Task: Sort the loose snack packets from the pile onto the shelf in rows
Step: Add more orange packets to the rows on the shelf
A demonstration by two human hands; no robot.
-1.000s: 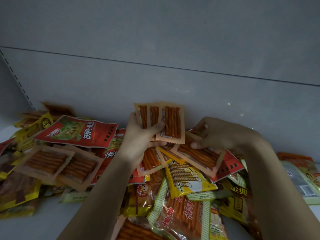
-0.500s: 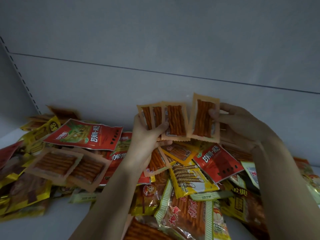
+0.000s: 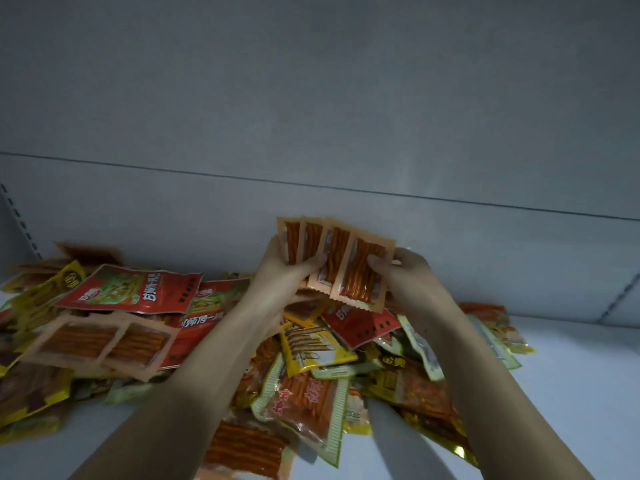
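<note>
A fan of several small peach-edged packets of orange snack sticks (image 3: 334, 258) is held up above the pile. My left hand (image 3: 287, 271) grips the fan's left side, thumb across the front. My right hand (image 3: 405, 275) pinches the rightmost packet (image 3: 362, 275), which overlaps the others. Below lies the pile of loose snack packets (image 3: 311, 358) in red, yellow, green and orange, spread over the white shelf (image 3: 571, 382).
A large red packet (image 3: 131, 289) and a twin peach packet (image 3: 100, 342) lie at the left of the pile. The grey back panel (image 3: 311, 202) rises just behind. Slotted uprights stand at the far left (image 3: 20, 220) and right (image 3: 620, 299). Bare shelf shows at right.
My right hand lifted one peach packet out of the pile, carried it left and laid it against the fan in my left hand. The view shifted down.
</note>
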